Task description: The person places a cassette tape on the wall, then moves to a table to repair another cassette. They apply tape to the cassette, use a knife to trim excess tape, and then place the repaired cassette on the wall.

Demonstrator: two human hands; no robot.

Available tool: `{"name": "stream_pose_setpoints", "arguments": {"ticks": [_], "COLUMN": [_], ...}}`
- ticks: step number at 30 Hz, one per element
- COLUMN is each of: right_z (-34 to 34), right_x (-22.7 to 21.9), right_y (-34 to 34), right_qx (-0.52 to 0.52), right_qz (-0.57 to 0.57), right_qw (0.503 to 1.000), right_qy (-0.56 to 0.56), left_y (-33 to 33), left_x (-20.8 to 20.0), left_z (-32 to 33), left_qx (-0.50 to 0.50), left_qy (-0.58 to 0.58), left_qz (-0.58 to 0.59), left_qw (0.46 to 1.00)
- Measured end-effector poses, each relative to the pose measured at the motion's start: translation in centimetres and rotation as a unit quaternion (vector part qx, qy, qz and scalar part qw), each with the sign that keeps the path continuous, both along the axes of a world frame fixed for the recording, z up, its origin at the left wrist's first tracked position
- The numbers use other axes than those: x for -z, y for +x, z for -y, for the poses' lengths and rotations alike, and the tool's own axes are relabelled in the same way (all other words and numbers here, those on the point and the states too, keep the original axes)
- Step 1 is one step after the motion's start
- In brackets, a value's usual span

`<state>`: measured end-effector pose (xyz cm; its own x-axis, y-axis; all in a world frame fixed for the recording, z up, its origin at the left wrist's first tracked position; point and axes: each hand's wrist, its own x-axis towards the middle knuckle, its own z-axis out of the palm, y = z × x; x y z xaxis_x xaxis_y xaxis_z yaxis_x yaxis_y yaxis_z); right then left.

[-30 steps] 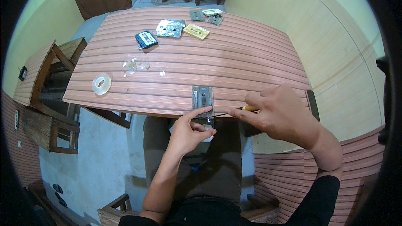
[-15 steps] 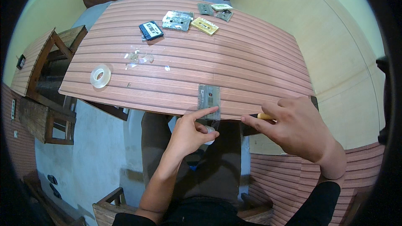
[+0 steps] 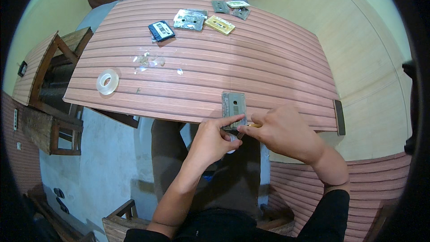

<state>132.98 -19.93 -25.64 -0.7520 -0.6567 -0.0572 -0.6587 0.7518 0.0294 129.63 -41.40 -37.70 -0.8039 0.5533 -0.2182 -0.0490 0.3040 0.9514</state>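
At the table's near edge lies a grey, see-through audio cassette (image 3: 234, 103). My left hand (image 3: 207, 140) reaches its index finger across the cassette's near end. Its thumb and other fingers close on a small white roll of tape (image 3: 231, 145), mostly hidden, just below the edge. A short clear strip seems to run between roll and cassette. My right hand (image 3: 291, 132) grips a slim tool with a yellow handle (image 3: 255, 125), its fingertips close to the cassette's near right corner. The working end of the tool is hidden.
A larger clear tape roll (image 3: 107, 82) lies at the table's left. Clear scraps (image 3: 150, 61) are scattered near it. Farther back are a dark blue cassette (image 3: 161, 31), a stack of clear cassettes (image 3: 190, 20), a yellow cassette (image 3: 220, 24) and several others. A wall (image 3: 371, 62) borders the right.
My right hand has moved left with the yellow-handled tool, up to the cassette's near end. The cassette and my left hand have shifted slightly right in the picture.
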Motion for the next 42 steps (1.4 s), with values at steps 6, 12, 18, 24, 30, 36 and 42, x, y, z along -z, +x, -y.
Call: {"name": "stream_pose_setpoints", "arguments": {"ticks": [6,12,18,24,30,36,42], "right_z": [1.0,0.4,-0.7,-1.1,0.6,-0.7,-1.0], "right_x": [2.5,0.3,-2.2,-3.1,0.9,1.9,-1.1], "right_y": [-0.7,-0.7,0.2,2.3,1.7,1.6,2.6], "right_qx": [0.029,0.036,0.025,0.032,0.027,0.037,0.069], "right_qz": [-0.017,0.004,-0.01,-0.033,-0.065,-0.072,-0.041], "right_qw": [0.999,0.997,0.999,0.999,0.997,0.996,0.996], "right_qy": [-0.039,-0.061,-0.018,0.023,-0.017,-0.027,-0.024], "left_y": [0.1,0.3,0.1,-0.1,-0.2,-0.3,-0.3], "left_x": [0.0,-0.8,-1.0,-0.5,-0.6,-0.6,-0.9], "left_z": [0.5,0.4,0.7,0.7,0.7,0.7,0.7], "left_qx": [-0.026,-0.032,-0.023,-0.014,-0.01,-0.012,-0.014], "left_qy": [-0.011,-0.018,-0.025,-0.028,-0.033,-0.039,-0.042], "left_qz": [-0.069,-0.053,-0.054,-0.055,-0.047,-0.034,-0.045], "left_qw": [0.997,0.998,0.998,0.998,0.998,0.999,0.998]}}
